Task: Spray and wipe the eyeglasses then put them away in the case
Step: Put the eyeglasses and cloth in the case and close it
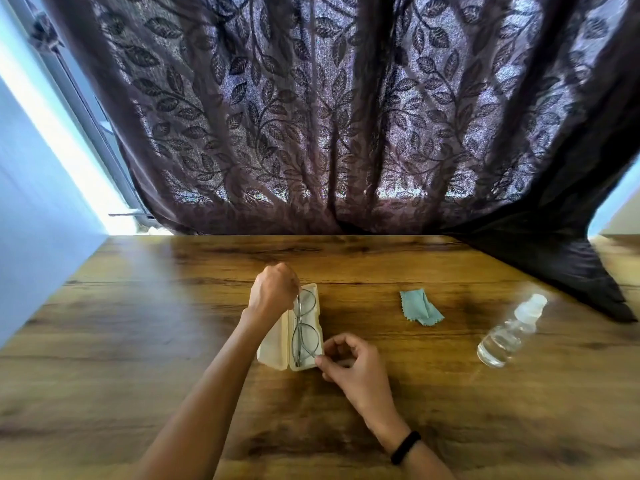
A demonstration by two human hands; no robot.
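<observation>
What you can't make out around the case

Your left hand point(273, 289) covers the far end of the case point(277, 344) and the top rim of the eyeglasses point(304, 327), so its fingers and their grip on the frame are hidden from you. Your right hand point(353, 368) curls over the case's near corner, masking whatever its fingers point(325, 367) pinch there. Both forearms run off the bottom edge. The spray bottle point(509, 332) is blurred, its nozzle indistinct. The curtain point(346, 116) drapes over the counter's point(138, 341) far right corner.

The thin metal round-lensed eyeglasses point(304, 327) lie in the open cream hard case point(277, 344), gripped at both ends. Right of the grip lies the folded teal cloth point(419, 308); farther right, the clear plastic spray bottle point(509, 332).
</observation>
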